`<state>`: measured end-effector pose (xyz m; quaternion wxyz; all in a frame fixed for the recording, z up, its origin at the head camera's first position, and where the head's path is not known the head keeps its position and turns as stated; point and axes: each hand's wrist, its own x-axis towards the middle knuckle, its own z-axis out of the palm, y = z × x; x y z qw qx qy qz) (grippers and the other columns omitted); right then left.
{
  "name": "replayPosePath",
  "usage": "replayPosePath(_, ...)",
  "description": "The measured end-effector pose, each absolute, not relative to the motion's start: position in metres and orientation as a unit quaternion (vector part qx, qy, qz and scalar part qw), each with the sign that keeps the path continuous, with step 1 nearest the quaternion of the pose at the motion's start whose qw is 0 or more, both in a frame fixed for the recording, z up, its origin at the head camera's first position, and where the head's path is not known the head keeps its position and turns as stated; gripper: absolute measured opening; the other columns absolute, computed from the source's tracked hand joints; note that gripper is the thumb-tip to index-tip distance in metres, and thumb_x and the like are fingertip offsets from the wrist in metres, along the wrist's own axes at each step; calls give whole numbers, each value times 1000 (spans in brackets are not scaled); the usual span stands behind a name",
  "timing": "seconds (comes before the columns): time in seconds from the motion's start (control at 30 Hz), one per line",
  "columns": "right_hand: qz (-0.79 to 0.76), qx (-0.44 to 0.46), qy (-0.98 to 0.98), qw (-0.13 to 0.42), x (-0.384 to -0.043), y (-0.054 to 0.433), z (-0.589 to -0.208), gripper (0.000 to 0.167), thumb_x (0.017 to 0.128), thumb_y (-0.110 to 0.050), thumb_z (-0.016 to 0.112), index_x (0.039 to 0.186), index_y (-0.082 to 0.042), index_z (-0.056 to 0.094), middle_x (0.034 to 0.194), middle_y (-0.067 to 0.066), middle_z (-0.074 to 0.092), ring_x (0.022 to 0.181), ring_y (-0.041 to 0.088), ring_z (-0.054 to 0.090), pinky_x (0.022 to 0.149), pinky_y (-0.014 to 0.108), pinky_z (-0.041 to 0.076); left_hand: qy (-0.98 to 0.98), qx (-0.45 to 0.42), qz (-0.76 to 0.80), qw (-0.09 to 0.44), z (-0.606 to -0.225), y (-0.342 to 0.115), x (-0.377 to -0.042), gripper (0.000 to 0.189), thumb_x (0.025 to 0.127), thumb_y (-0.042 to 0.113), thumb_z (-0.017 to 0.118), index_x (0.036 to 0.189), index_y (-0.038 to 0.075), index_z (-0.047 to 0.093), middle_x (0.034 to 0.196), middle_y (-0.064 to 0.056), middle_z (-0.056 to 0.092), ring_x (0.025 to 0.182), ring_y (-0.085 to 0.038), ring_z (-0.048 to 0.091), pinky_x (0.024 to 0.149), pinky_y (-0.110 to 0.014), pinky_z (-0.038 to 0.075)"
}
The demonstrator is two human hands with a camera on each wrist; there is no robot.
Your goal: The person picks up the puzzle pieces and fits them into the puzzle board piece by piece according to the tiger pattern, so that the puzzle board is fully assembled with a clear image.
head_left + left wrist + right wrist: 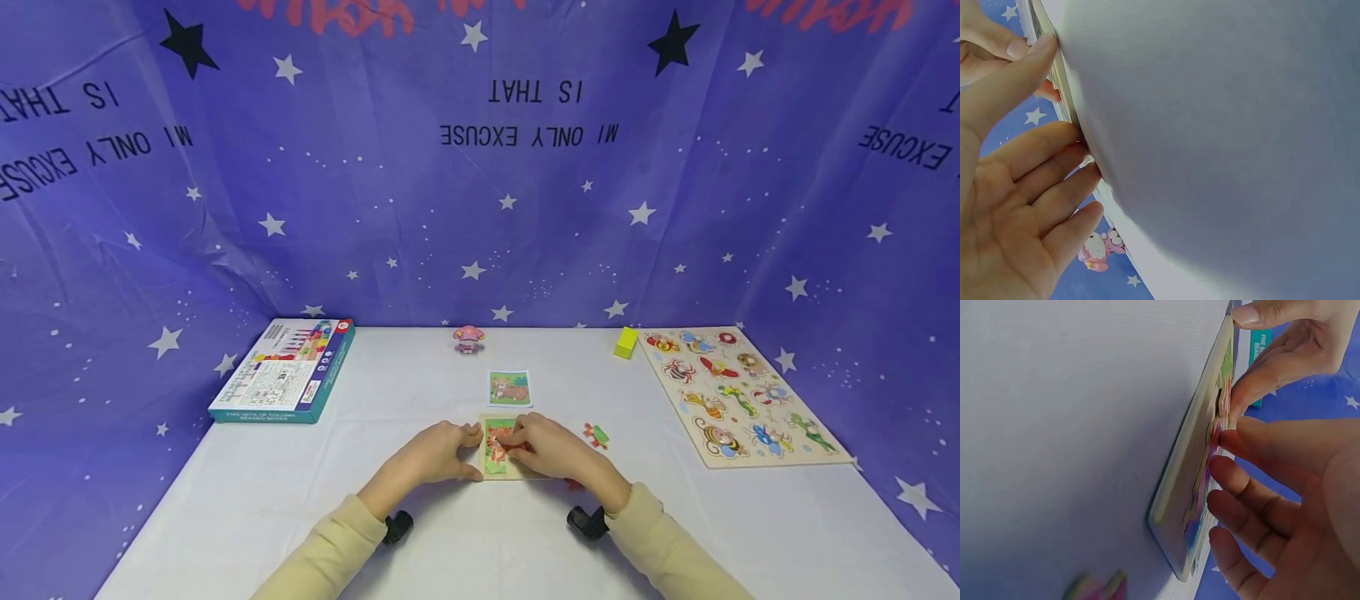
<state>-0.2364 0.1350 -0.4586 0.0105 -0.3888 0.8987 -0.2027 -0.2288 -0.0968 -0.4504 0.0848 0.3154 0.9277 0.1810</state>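
Note:
A small wooden jigsaw board, partly filled with a green and orange animal picture, lies flat on the table. My left hand holds its left side, with thumb and fingertips against the edge. In the left wrist view, the left palm is turned to the camera. My right hand is over the board's right part. Its thumb and index finger pinch a puzzle piece at the picture, mostly hidden by the fingers. Loose puzzle pieces lie right of the board, and another red piece lies beneath the right wrist.
A picture card lies behind the board. Farther back stand a pink figurine and a yellow block. A teal-sided game box is at left; a large insect puzzle board is at right. A purple starred cloth hangs behind.

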Motion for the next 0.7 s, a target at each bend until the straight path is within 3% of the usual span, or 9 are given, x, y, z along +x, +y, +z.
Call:
replayPosePath(0.27, -229, -383, 895, 19, -240, 137, -460, 30, 88, -14, 71, 117, -9, 71, 82, -6, 56, 67, 7, 41, 59, 21, 37, 928, 312, 185, 90, -449, -96, -229, 67, 74, 37, 81, 127, 2, 61, 135, -13, 54, 125, -33, 51, 104, -43, 40)
replayPosePath(0.5, -223, -411, 883, 21, -237, 136, -458, 29, 86, -17, 74, 115, -11, 73, 91, -1, 63, 73, 10, 49, 65, 21, 42, 927, 317, 181, 86, -450, -96, -229, 66, 76, 37, 81, 128, 3, 60, 135, -12, 54, 125, -34, 50, 105, -44, 39)
replayPosePath(0.7, -208, -416, 885, 21, -237, 135, -459, 29, 86, -18, 74, 114, -11, 73, 88, -4, 60, 71, 6, 44, 63, 20, 40, 926, 320, 183, 84, -449, -97, -229, 65, 76, 37, 81, 128, 3, 60, 135, -13, 53, 125, -35, 50, 105, -44, 39)
